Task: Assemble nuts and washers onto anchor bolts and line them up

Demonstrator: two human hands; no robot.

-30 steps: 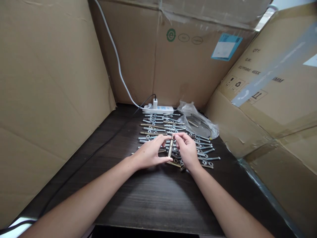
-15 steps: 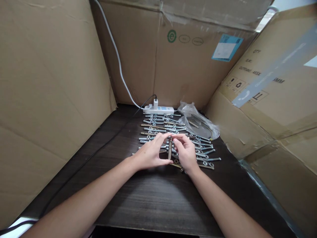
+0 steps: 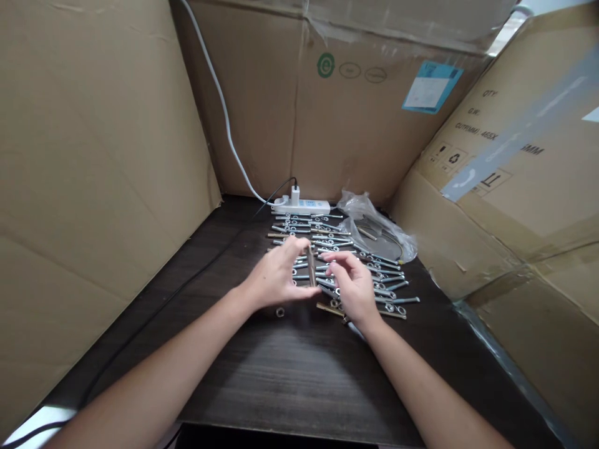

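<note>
My left hand (image 3: 277, 277) holds a brass-coloured sleeve bolt (image 3: 311, 267) upright between thumb and fingers. My right hand (image 3: 352, 284) hovers just right of it with fingers spread, holding nothing that I can see. Beneath both hands, rows of metal bolts with nuts and washers (image 3: 327, 240) lie on the dark wooden table (image 3: 290, 374). A single nut (image 3: 279, 312) rests on the table just under my left wrist.
A white power strip (image 3: 302, 204) with a plugged-in adapter and white cable sits at the back. A crumpled clear plastic bag (image 3: 379, 231) lies to the right of the bolts. Cardboard boxes (image 3: 93, 156) wall in the table on the left, back and right.
My right hand let go of the bolt's top and opened. My left hand lifted the bolt slightly left and back. A nut now lies on the table below my left hand.
</note>
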